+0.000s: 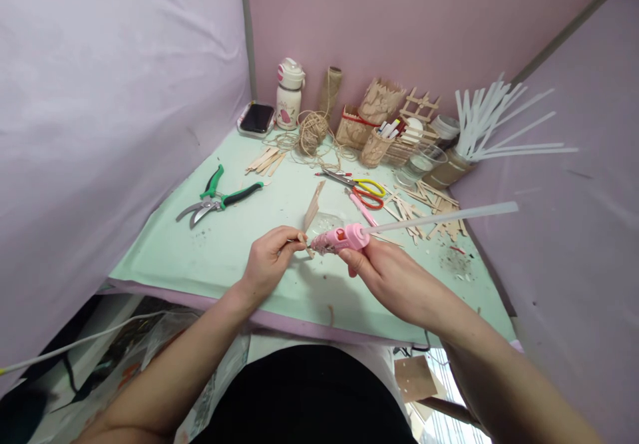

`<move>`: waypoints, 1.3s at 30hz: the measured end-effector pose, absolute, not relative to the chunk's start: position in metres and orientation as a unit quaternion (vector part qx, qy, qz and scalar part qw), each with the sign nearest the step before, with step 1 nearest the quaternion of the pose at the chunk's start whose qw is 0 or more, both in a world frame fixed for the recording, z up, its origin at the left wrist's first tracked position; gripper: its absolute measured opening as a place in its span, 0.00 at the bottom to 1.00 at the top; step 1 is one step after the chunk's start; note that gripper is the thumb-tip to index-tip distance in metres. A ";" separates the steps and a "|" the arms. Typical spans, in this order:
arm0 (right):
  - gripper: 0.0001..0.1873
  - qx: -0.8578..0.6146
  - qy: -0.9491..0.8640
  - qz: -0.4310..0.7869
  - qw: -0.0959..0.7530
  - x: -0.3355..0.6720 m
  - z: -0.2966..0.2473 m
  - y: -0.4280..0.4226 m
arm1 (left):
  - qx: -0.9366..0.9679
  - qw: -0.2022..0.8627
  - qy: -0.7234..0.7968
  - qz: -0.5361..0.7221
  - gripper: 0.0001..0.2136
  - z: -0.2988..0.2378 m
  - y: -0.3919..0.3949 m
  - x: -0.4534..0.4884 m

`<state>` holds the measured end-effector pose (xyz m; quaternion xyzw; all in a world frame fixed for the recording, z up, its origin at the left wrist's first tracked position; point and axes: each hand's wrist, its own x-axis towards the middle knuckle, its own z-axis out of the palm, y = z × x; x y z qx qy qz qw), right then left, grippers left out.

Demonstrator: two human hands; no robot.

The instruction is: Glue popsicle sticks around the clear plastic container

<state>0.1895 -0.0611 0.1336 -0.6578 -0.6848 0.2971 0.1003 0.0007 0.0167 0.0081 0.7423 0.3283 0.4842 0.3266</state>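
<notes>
My right hand (387, 277) grips a pink glue gun (342, 238) with a long clear glue stick (439, 218) poking out of its back toward the right. Its nozzle points left at a small wooden stick piece (304, 243) pinched in the fingers of my left hand (269, 261). Both hands hover over the front middle of the pale green table (224, 251). A flat wooden piece (314, 206) stands tilted just behind the glue gun's tip, beside a small clear plastic item (327, 221).
Green-handled pruning pliers (214, 199) lie at the left. Scissors (362, 188), loose wooden sticks (419, 208), twine (312, 131), a phone (256, 118), a bottle (289, 94), stick baskets (374, 124) and a jar of white glue sticks (479, 131) fill the back. Purple walls enclose the table.
</notes>
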 end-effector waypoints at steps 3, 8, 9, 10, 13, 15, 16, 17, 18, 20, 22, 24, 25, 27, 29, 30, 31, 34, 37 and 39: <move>0.23 -0.658 -0.685 0.296 0.100 0.190 0.134 -0.061 | 0.742 0.326 0.328 0.485 0.06 0.008 0.017 0.000; 0.24 -0.651 -0.688 0.302 0.113 0.191 0.133 -0.062 | 0.743 0.322 0.325 0.488 0.06 0.008 0.017 0.001; 0.24 -0.651 -0.686 0.304 0.117 0.191 0.132 -0.062 | 0.744 0.321 0.324 0.489 0.06 0.008 0.017 0.001; 0.24 -0.651 -0.684 0.306 0.119 0.190 0.130 -0.061 | 0.746 0.322 0.321 0.487 0.06 0.008 0.017 0.002; 0.23 -0.657 -0.677 0.313 0.110 0.189 0.119 -0.058 | 0.750 0.320 0.317 0.485 0.06 0.008 0.016 0.002; 0.23 -0.661 -0.674 0.312 0.109 0.189 0.114 -0.056 | 0.745 0.315 0.330 0.486 0.05 0.008 0.016 0.002; 0.23 -0.662 -0.673 0.308 0.115 0.190 0.112 -0.056 | 0.742 0.312 0.338 0.487 0.04 0.007 0.016 0.002; 0.23 -0.661 -0.675 0.305 0.124 0.191 0.112 -0.056 | 0.740 0.310 0.344 0.487 0.04 0.007 0.016 0.002; 0.22 -0.659 -0.677 0.301 0.133 0.193 0.113 -0.057 | 0.740 0.310 0.347 0.485 0.04 0.007 0.016 0.001; 0.22 -0.656 -0.679 0.295 0.146 0.196 0.117 -0.060 | 0.742 0.311 0.349 0.482 0.04 0.007 0.016 0.001; 0.23 -0.660 -0.677 0.292 0.148 0.199 0.123 -0.064 | 0.741 0.311 0.350 0.481 0.05 0.007 0.015 0.001; 0.25 -0.667 -0.670 0.293 0.146 0.200 0.127 -0.068 | 0.741 0.311 0.349 0.482 0.06 0.008 0.015 0.001; 0.26 -0.670 -0.666 0.295 0.145 0.200 0.128 -0.068 | 0.742 0.310 0.347 0.483 0.06 0.008 0.015 0.001; 0.26 -0.672 -0.662 0.300 0.144 0.199 0.128 -0.069 | 0.744 0.310 0.342 0.484 0.06 0.009 0.015 0.002; 0.25 -0.667 -0.666 0.302 0.143 0.197 0.126 -0.067 | 0.747 0.312 0.336 0.483 0.06 0.009 0.014 0.002; 0.25 -0.662 -0.670 0.303 0.143 0.197 0.125 -0.067 | 0.747 0.313 0.334 0.482 0.06 0.010 0.014 0.002; 0.25 -0.657 -0.675 0.304 0.143 0.196 0.124 -0.066 | 0.748 0.314 0.333 0.480 0.06 0.010 0.014 0.001; 0.24 -0.651 -0.680 0.307 0.141 0.196 0.119 -0.064 | 0.748 0.320 0.332 0.477 0.06 0.009 0.014 0.001; 0.24 -0.650 -0.678 0.317 0.128 0.195 0.114 -0.063 | 0.750 0.322 0.329 0.476 0.06 0.009 0.014 0.001; 0.24 -0.648 -0.678 0.326 0.119 0.195 0.112 -0.064 | 0.749 0.320 0.331 0.476 0.06 0.009 0.014 0.001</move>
